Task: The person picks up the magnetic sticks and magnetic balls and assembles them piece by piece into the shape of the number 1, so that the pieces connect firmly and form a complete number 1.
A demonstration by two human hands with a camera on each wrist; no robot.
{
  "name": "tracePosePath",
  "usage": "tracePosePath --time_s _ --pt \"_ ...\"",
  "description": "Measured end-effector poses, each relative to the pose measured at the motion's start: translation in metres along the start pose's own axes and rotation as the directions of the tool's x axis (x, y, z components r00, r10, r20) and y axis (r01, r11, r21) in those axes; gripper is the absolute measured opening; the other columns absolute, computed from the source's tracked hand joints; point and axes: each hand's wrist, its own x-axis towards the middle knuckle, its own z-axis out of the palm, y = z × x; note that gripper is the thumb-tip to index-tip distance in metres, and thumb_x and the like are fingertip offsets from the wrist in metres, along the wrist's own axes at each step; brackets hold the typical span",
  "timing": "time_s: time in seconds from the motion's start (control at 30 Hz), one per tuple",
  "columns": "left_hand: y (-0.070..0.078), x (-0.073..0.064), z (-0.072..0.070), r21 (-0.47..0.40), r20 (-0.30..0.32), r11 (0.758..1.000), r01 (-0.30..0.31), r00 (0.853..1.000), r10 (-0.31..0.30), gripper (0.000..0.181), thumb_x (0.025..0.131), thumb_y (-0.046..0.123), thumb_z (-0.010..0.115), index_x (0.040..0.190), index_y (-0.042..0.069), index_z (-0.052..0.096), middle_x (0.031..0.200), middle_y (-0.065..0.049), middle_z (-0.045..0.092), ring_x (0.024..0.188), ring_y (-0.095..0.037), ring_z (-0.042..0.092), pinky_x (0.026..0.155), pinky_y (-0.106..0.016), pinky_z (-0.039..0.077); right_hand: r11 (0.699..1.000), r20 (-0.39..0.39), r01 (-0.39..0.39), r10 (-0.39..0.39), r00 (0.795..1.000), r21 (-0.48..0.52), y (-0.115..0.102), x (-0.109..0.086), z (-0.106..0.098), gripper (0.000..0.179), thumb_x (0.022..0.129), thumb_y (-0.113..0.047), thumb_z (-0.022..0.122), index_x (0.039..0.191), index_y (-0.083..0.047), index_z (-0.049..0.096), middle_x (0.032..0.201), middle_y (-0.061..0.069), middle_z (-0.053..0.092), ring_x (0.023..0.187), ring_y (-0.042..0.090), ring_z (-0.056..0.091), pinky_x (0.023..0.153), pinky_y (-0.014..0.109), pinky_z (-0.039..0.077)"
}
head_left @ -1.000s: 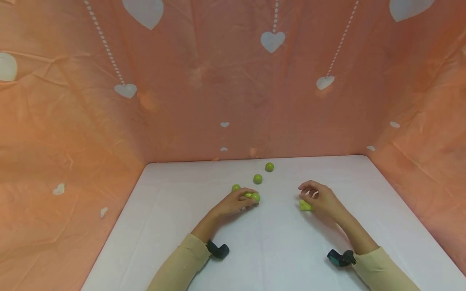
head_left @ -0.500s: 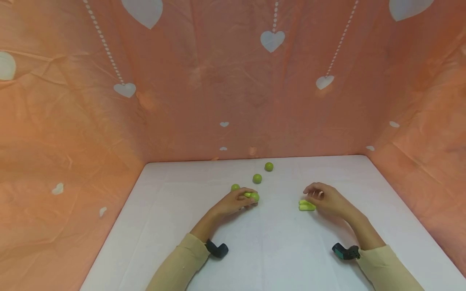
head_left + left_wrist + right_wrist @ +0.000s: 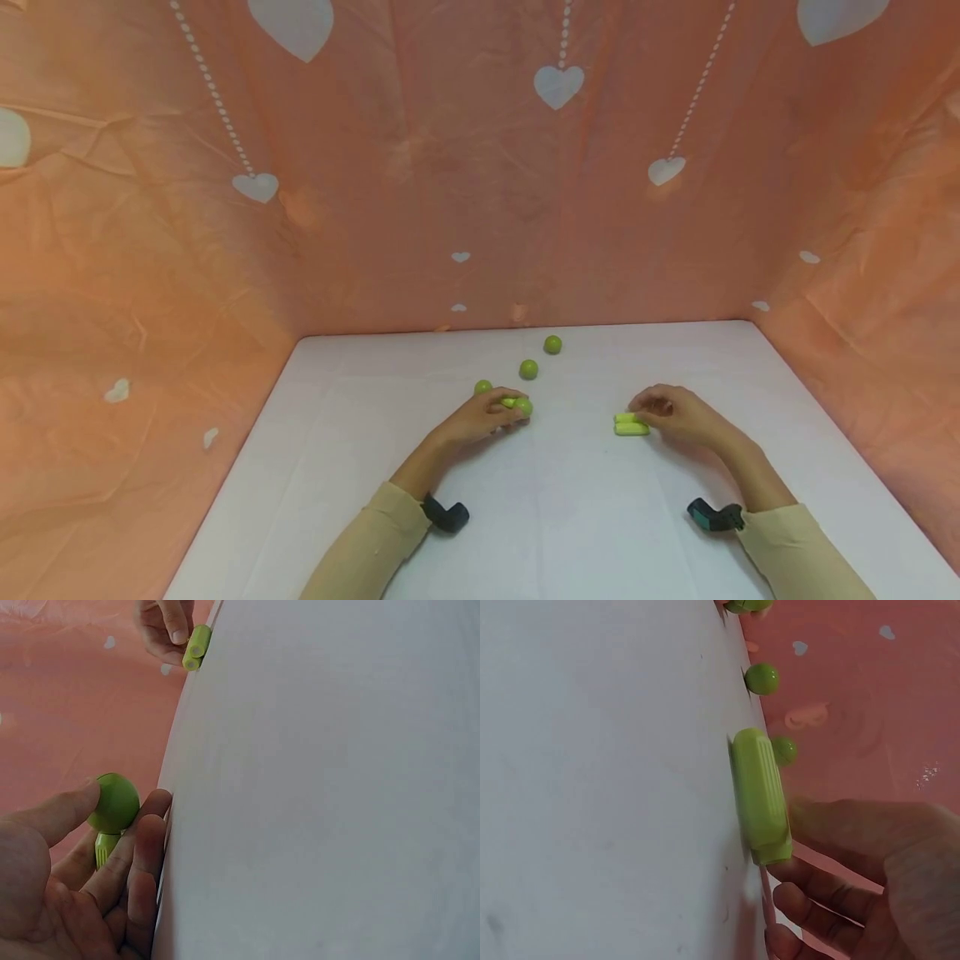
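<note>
My left hand point(image 3: 480, 417) pinches a green ball point(image 3: 114, 802), which has a lighter green ribbed handle point(image 3: 106, 851) directly beneath it. Whether ball and handle are joined is hidden by the fingers. To the right, two light green ribbed handles lie side by side on the white table. The front handle point(image 3: 632, 429) shows whole. Its neighbour, the rear handle point(image 3: 624, 417), is partly covered by my right hand point(image 3: 675, 414), whose thumb and forefinger pinch its right end. In the right wrist view the front handle point(image 3: 761, 795) has a narrower collar at one end.
One green ball point(image 3: 483, 387) sits just behind my left hand. Farther back on the white table point(image 3: 570, 508) are two more, a nearer ball point(image 3: 528, 369) and a farther ball point(image 3: 552, 344). An orange cloth point(image 3: 420, 208) with pale hearts encloses the back and sides.
My right hand drew back rightward, uncovering the handles, then its fingers closed at the rear one. The rear handle now lies straighter beside the front one. My left hand keeps its place and hold.
</note>
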Motion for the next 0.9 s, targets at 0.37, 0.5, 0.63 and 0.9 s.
tracePosePath --time_s 0.37,0.5,0.63,0.9 --pt "-0.0005 0.0001 -0.001 0.016 0.011 1.0 -0.004 1.0 0.004 0.038 0.109 0.026 0.066 0.145 0.012 0.064 0.118 -0.006 0.08 0.103 -0.015 0.068 0.093 -0.033 0.052 1.0 0.015 -0.015 0.015 1.0 -0.004 0.0047 0.004 0.0023 0.013 0.101 -0.015 0.076 0.112 -0.01 0.08 0.105 -0.001 0.073 0.096 0.019 0.061 0.085 0.037 0.052" --pt "-0.0012 0.0006 -0.0011 0.015 0.014 1.0 -0.005 1.0 0.005 0.038 0.109 0.026 0.066 0.144 0.012 0.064 0.117 -0.006 0.08 0.102 -0.014 0.068 0.093 -0.033 0.052 1.0 0.013 -0.009 0.009 1.0 -0.015 0.0049 0.0035 0.0022 0.013 0.101 -0.015 0.075 0.112 -0.01 0.08 0.105 -0.001 0.073 0.096 0.018 0.061 0.085 0.035 0.052" --pt "-0.002 0.0009 -0.0014 0.004 0.015 1.0 -0.005 1.0 0.005 0.037 0.109 0.026 0.066 0.143 0.012 0.064 0.116 -0.005 0.08 0.101 -0.014 0.068 0.094 -0.034 0.052 1.0 0.007 -0.012 0.012 1.0 -0.013 0.0036 0.002 0.0022 0.013 0.101 -0.017 0.076 0.111 -0.01 0.08 0.104 -0.001 0.073 0.095 0.017 0.061 0.084 0.034 0.051" --pt "-0.0029 0.0006 -0.0018 -0.005 0.021 1.0 -0.013 1.0 0.013 0.037 0.11 0.026 0.065 0.144 0.01 0.064 0.117 -0.008 0.08 0.1 -0.014 0.069 0.092 -0.031 0.053 0.999 -0.001 -0.009 0.009 1.0 -0.032 0.0034 0.0021 0.0041 0.015 0.102 -0.017 0.075 0.113 -0.008 0.08 0.103 -0.001 0.072 0.093 0.017 0.058 0.081 0.032 0.05"
